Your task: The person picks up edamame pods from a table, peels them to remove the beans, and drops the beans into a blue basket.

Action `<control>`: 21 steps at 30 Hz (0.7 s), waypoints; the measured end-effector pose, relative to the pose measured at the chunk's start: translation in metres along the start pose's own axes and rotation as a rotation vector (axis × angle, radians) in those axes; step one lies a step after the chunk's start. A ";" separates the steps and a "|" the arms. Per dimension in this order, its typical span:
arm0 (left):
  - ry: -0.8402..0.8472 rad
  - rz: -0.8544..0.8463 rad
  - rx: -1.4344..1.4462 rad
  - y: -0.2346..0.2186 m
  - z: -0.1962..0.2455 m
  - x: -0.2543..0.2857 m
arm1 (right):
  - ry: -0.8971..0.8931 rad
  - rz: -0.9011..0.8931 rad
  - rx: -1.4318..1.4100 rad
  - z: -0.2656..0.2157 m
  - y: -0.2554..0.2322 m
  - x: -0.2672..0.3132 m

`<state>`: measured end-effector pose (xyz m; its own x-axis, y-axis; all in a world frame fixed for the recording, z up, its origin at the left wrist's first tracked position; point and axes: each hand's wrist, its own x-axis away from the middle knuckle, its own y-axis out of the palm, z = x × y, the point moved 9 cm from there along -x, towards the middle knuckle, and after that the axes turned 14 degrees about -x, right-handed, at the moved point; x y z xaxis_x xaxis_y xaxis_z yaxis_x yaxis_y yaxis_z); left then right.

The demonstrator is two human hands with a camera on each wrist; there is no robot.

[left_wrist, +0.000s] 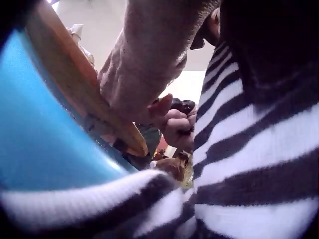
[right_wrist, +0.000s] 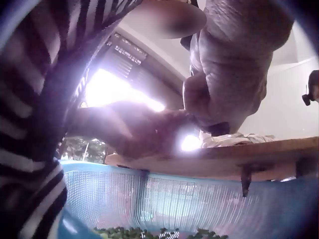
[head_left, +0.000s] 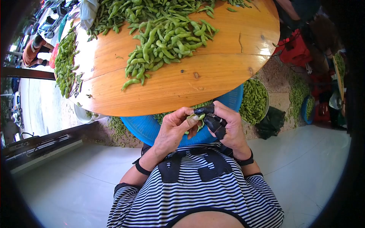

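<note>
A green soybean pod [head_left: 200, 117] is between my two hands, low over the blue basket [head_left: 138, 131]. My left hand [head_left: 172, 131] pinches it with the thumb against the fingers. Black coverings [head_left: 215, 125] wrap the thumb and a finger of my right hand [head_left: 234, 131], which grips the pod from the other side. More green pod shows under the left fingers. In the left wrist view the left hand [left_wrist: 144, 64] is large, its fingertips hidden. The right wrist view shows the back of the right hand [right_wrist: 229, 69] above the basket.
Heaped soybean pods [head_left: 163, 43] lie on the round wooden table [head_left: 220, 68], whose edge overhangs the basket. A bowl of green beans or pods [head_left: 254, 100] stands right of it, beside a dark bag [head_left: 270, 122]. A white basin [head_left: 85, 114] is at left. Another person [head_left: 36, 51] sits farther off.
</note>
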<state>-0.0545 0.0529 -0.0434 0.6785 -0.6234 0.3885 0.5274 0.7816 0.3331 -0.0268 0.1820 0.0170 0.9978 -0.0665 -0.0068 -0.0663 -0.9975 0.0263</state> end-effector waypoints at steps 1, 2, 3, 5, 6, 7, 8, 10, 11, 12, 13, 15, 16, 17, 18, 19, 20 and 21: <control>-0.028 -0.025 0.029 -0.001 -0.002 0.001 | -0.034 -0.015 0.020 -0.004 0.001 -0.001; -0.057 -0.048 0.057 -0.001 -0.005 0.001 | -0.067 -0.030 0.039 -0.008 0.003 -0.002; -0.058 -0.046 0.057 -0.003 -0.006 0.001 | -0.066 -0.031 0.037 -0.007 0.003 -0.002; -0.088 -0.099 0.187 -0.001 -0.012 0.000 | -0.105 -0.065 0.044 -0.007 0.005 -0.002; -0.089 -0.098 0.188 -0.001 -0.012 0.000 | -0.103 -0.065 0.043 -0.006 0.003 -0.002; -0.093 -0.128 0.215 0.001 -0.012 0.000 | -0.097 -0.102 0.062 -0.006 0.004 -0.002; -0.097 -0.157 0.243 0.004 -0.012 0.000 | -0.092 -0.138 0.082 -0.005 0.006 -0.002; -0.107 -0.171 0.220 0.004 -0.012 0.000 | -0.086 -0.166 0.117 -0.004 0.008 0.000; -0.112 -0.185 0.195 0.005 -0.012 0.000 | -0.087 -0.195 0.153 -0.003 0.010 0.000; -0.114 -0.184 0.196 0.005 -0.013 -0.001 | -0.085 -0.195 0.152 -0.004 0.012 0.001; -0.091 -0.190 0.183 0.005 -0.013 -0.001 | -0.115 -0.196 0.196 -0.010 0.015 0.002; -0.069 -0.195 0.172 0.006 -0.012 -0.001 | -0.144 -0.197 0.239 -0.015 0.019 0.003; -0.067 -0.198 0.182 0.007 -0.010 0.000 | -0.158 -0.187 0.254 -0.017 0.020 0.003; -0.064 -0.203 0.192 0.008 -0.009 0.001 | -0.173 -0.177 0.270 -0.019 0.020 0.003; -0.065 -0.202 0.193 0.008 -0.009 0.001 | -0.173 -0.177 0.270 -0.017 0.018 0.002; -0.079 -0.209 0.197 0.008 -0.011 0.001 | -0.167 -0.186 0.249 -0.013 0.016 0.002; -0.094 -0.217 0.201 0.009 -0.012 0.001 | -0.161 -0.194 0.228 -0.010 0.014 0.002; -0.096 -0.218 0.202 0.010 -0.012 0.002 | -0.160 -0.193 0.228 -0.010 0.013 0.001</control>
<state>-0.0418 0.0600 -0.0497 0.5046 -0.7823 0.3651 0.5365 0.6155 0.5773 -0.0261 0.1697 0.0272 0.9793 0.1394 -0.1468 0.1059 -0.9708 -0.2153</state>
